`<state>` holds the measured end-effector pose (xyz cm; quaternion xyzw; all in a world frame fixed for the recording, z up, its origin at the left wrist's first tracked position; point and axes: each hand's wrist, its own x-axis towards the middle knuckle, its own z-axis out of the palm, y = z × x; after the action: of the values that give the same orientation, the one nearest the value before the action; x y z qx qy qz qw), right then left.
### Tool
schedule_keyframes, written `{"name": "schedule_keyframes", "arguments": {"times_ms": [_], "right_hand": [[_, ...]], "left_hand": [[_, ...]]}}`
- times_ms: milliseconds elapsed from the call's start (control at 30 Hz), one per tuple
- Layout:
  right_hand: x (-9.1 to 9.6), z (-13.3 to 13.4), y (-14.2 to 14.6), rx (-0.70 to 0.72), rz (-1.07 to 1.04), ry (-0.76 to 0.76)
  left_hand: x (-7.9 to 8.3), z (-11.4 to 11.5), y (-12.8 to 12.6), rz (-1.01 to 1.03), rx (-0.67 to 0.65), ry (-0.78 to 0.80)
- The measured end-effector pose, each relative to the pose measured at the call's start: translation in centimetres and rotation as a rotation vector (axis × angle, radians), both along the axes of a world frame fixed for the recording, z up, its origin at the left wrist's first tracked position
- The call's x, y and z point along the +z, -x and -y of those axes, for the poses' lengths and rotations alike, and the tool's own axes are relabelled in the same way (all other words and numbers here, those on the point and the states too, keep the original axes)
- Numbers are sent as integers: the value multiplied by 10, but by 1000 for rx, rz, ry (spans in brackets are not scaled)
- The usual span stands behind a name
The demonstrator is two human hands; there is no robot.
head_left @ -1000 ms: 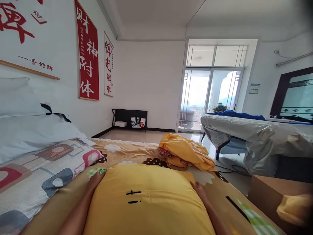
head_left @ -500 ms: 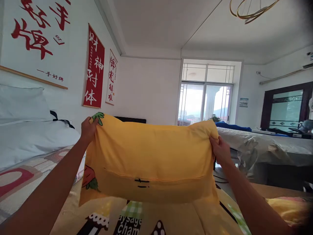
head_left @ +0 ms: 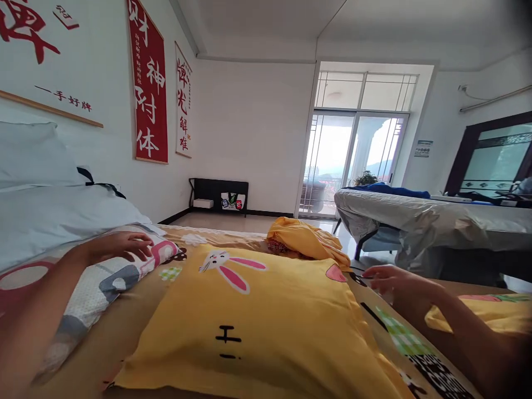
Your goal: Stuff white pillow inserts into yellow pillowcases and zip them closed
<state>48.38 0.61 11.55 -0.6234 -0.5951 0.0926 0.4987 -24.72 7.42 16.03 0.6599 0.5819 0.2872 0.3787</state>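
A yellow pillowcase (head_left: 274, 321) printed with a white rabbit and "Hi" lies spread on the patterned bed sheet (head_left: 137, 310). My left hand (head_left: 120, 246) is open above the left side of the bed, near a patterned pillow (head_left: 124, 277), and apart from the pillowcase. To the right of the pillowcase, my right hand (head_left: 403, 285) hovers open with its fingers loosely stretched, holding nothing. Beyond the pillowcase's far edge lies a crumpled yellow cloth (head_left: 307, 238).
White pillows (head_left: 62, 216) rest against the left wall. More yellow fabric (head_left: 494, 310) lies at the right. A table under plastic sheeting (head_left: 415, 216) stands at the back right, with a chair (head_left: 378, 241) beside it. A low black shelf (head_left: 220, 191) is by the far wall.
Both hands have let go of the pillowcase and moved outward. It was held up and stretched between them; now it lies on the bed, rabbit print showing. The view has tilted down.
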Motion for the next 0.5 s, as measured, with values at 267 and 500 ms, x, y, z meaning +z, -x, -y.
{"name": "schedule_keyframes", "arguments": {"times_ms": [267, 500], "right_hand": [[60, -81, 128, 178, 580, 293], [67, -126, 221, 149, 782, 281]], "left_hand": [[47, -34, -195, -385, -162, -411], [35, -72, -314, -578, -200, -524]]}}
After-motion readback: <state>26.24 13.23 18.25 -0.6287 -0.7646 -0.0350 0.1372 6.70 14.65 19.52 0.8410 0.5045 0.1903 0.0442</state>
